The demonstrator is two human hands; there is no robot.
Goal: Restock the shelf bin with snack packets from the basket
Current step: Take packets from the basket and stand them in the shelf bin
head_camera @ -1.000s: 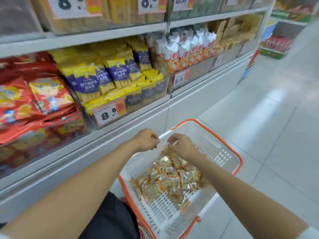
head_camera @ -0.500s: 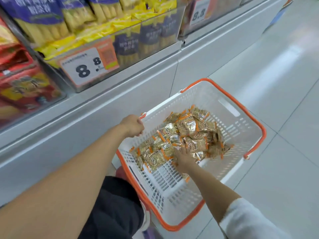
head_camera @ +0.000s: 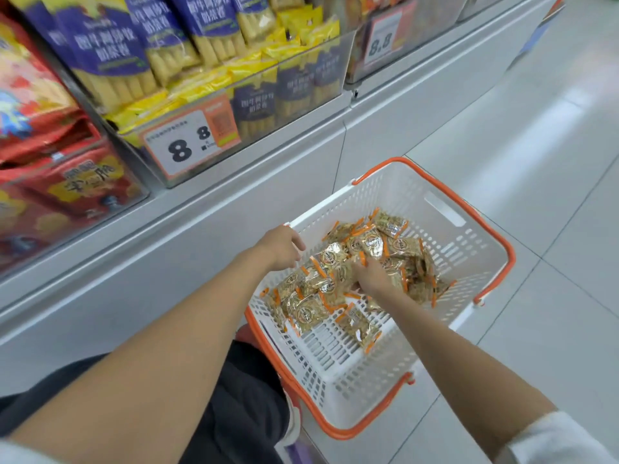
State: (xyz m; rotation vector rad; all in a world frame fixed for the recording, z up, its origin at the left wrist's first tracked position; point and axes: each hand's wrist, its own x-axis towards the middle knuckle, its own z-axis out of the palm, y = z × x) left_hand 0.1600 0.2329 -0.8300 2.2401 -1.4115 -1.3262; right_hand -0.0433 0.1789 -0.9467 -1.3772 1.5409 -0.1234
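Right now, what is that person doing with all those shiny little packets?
A person is getting snacks out to fill up a shop shelf. A white and orange basket sits on the floor beside it, with a pile of gold packets inside. The right hand is down in the pile, fingers curling round some packets. The left hand is at the basket's rim on the shelf side, holding nothing. No packet has been lifted out yet.
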